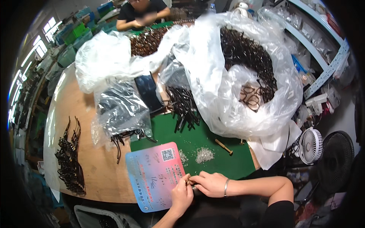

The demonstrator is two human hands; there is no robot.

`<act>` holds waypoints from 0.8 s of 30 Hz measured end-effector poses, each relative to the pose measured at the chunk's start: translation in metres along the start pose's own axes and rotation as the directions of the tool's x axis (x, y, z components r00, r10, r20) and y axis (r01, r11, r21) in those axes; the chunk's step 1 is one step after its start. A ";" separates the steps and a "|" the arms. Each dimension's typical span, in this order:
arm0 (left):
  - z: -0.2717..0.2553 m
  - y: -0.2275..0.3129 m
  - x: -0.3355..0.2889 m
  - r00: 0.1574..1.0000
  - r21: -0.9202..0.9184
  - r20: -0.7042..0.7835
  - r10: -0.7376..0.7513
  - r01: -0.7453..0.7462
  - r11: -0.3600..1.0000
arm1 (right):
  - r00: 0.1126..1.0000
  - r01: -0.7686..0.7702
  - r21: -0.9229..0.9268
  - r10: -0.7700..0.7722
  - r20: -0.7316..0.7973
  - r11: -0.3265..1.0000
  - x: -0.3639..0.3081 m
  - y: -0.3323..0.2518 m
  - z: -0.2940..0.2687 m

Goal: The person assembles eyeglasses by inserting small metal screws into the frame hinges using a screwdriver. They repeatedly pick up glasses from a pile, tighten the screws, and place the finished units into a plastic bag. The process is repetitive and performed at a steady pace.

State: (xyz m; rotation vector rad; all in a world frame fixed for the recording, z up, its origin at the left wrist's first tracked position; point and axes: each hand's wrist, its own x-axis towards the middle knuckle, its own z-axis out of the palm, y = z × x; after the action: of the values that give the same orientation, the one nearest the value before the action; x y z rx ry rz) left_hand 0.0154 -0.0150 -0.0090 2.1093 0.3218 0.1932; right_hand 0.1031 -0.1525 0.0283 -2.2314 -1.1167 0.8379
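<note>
At the near edge of the table, my left hand [181,195] and my right hand [210,184] meet, fingertips pinched together. Something small and dark shows between them, mostly covered by the fingers, and its kind cannot be made out. A metal bangle [226,187] circles my right wrist. Beside my left hand a pink and blue printed sheet [152,178] lies partly on the green mat [235,167]. Just beyond my hands sits a heap of tiny silvery metal pieces [204,155], with a smaller heap by the sheet. A small yellowish tool with a rod-like handle [224,147] lies to the right.
Large clear plastic bags [207,60] hold brown eyeglass frames [251,53]. Dark eyeglass temples [184,108] lie mid-table, and more temples [70,163] at left. A person [142,15] sits across the table. Shelving [327,72] and a white fan [310,145] stand at right.
</note>
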 end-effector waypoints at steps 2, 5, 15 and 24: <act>-0.003 0.000 -0.001 0.999 -0.036 -0.032 -0.026 0.025 0.999 | 1.000 -0.025 0.002 0.025 -0.008 1.000 -0.009 -0.003 -0.003; -0.004 -0.006 0.000 1.000 -0.112 0.007 -0.017 0.018 0.994 | 0.995 -0.062 -0.030 0.059 -0.081 0.998 -0.017 0.008 0.002; -0.020 0.010 -0.003 0.801 -0.586 0.581 -0.143 0.534 0.610 | 0.971 0.137 0.417 -0.038 -0.235 0.898 -0.009 0.001 -0.023; -0.032 0.027 0.005 0.799 -0.643 0.591 -0.108 0.548 0.535 | 0.978 0.116 0.265 -0.064 -0.197 0.957 -0.002 0.007 -0.020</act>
State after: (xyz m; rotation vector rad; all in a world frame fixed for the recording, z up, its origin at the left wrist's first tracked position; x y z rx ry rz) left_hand 0.0163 -0.0014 0.0307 1.0786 0.2654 -0.3911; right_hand 0.1202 -0.1608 0.0375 -1.9674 -0.9438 0.6837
